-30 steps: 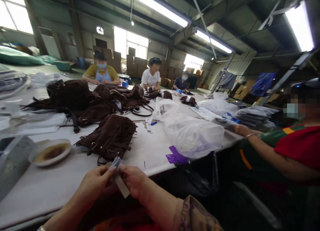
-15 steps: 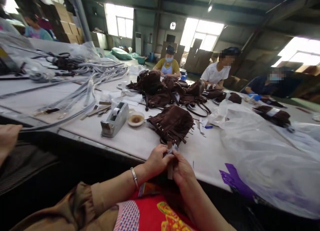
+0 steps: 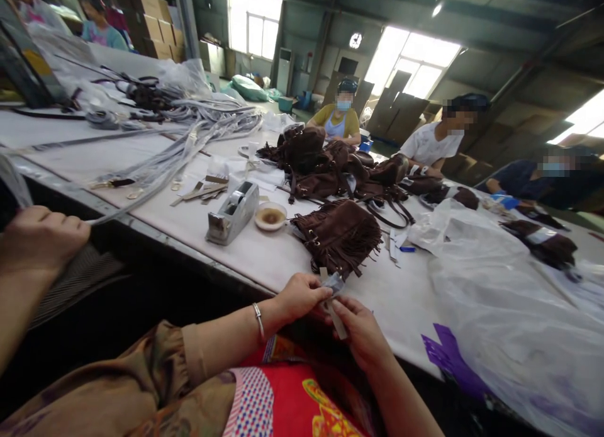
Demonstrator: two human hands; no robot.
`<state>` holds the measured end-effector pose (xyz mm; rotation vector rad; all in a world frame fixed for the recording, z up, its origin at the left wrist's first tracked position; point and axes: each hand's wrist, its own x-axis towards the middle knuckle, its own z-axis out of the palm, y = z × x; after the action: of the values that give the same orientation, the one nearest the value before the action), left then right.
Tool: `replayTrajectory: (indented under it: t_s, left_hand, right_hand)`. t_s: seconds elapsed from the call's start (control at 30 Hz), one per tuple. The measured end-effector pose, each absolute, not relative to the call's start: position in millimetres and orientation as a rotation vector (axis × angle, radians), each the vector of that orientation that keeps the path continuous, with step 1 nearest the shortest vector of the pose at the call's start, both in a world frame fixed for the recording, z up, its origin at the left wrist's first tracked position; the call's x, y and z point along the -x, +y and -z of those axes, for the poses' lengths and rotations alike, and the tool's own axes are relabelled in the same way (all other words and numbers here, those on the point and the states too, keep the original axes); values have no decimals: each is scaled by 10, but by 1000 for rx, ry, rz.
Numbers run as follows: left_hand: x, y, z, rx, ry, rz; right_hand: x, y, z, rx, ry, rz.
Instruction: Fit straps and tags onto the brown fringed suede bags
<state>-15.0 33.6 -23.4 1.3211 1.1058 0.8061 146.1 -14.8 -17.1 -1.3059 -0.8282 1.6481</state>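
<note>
My left hand (image 3: 304,296), with a bangle at the wrist, pinches a narrow grey-brown strip (image 3: 339,327) and a small crumpled piece of clear plastic (image 3: 335,283) near the strip's upper end. Lower down, the fingers of my right hand (image 3: 363,333) close on the same strip from the right. Both hands are just off the table's front edge. Right behind them lies a dark brown fringed bag (image 3: 342,235) on the white tabletop. What the strip is made of, I cannot tell.
Left of the bag stand a tape dispenser (image 3: 233,212) and a small dish (image 3: 270,216). Loose strips (image 3: 205,190) and plastic-wrapped straps (image 3: 189,138) lie farther left. Another person's hand (image 3: 44,238) grips a strap at the left edge. Brown bags (image 3: 325,166) and plastic sheeting (image 3: 500,279) lie beyond.
The view has swung left, showing more of the neighbouring person's hand. My right hand has slid lower on the strip, away from my left fingers, and the strip now tilts.
</note>
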Motion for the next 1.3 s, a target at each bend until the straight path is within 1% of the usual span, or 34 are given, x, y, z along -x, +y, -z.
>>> replayTrajectory:
  t_s: [0.2,0.4,0.53,0.63,0.8,0.87,1.0,1.2,1.3]
  left_hand:
    - [171,366,310,-1203,1137,-735]
    - [163,383,244,-1132,1109,-734]
    - [195,409,190,-1167,1148,-727]
    - [219,445,219,-1291,1159,-685]
    - [219,499,307,-1750,1095,-707]
    - [225,503,300,-1894,1020,-746]
    - [280,475,238,-1991,951,-802]
    - [314,408,231,-1942,1054,-838]
    - [275,406,274,-1926,1069,-862]
  right_hand:
    - [-1618,-150,243,1480,-974,-1391]
    - [-1632,-136,296,1563,-1231,-1137]
    - [-1639,-264,186,1385,-1698,-821]
    - [-1677,-215,35,1199,-2000,-684]
    - [-1673,190,-149,1170,-2117,-454]
    - [-1633,346,-162,1136,-2178,-471]
    - [-1554,482,-84,1154,-2194,-629]
    - [-1489,407,138,1319,-1838,-647]
    - [-1478,371,158,1350,-1734,-707]
